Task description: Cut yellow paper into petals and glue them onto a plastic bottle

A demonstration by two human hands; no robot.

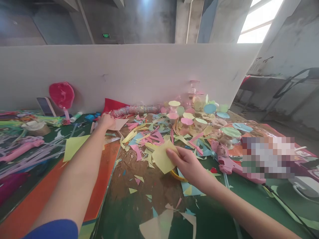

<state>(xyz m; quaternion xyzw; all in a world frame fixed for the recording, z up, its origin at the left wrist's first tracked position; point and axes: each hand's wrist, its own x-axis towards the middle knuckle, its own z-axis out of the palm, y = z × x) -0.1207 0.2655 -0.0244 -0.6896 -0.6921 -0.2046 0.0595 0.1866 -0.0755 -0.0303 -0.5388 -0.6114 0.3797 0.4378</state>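
My right hand point(185, 161) pinches a pale yellow piece of paper point(163, 157) between thumb and fingers above the scraps. A yellow ring-shaped edge point(178, 176) shows just under it; the rest is hidden. My left hand point(106, 121) is stretched far forward, fingers curled, beside a pale pink paper sheet point(119, 124) and the near end of a glittery ringed roll point(136, 110). What its fingers hold, if anything, is hidden. A red sheet point(112, 105) stands behind that hand. Cut paper scraps point(156, 136) are heaped between my hands.
Paper discs on clear stands point(186, 121) crowd the back right. A pink glue gun point(230, 166) with a cable lies at right. Leftward are a pink hand mirror point(61, 95), a phone point(46, 107), straw-like sticks point(47, 156) and a yellow sheet point(74, 146). A white partition point(124, 73) closes the back.
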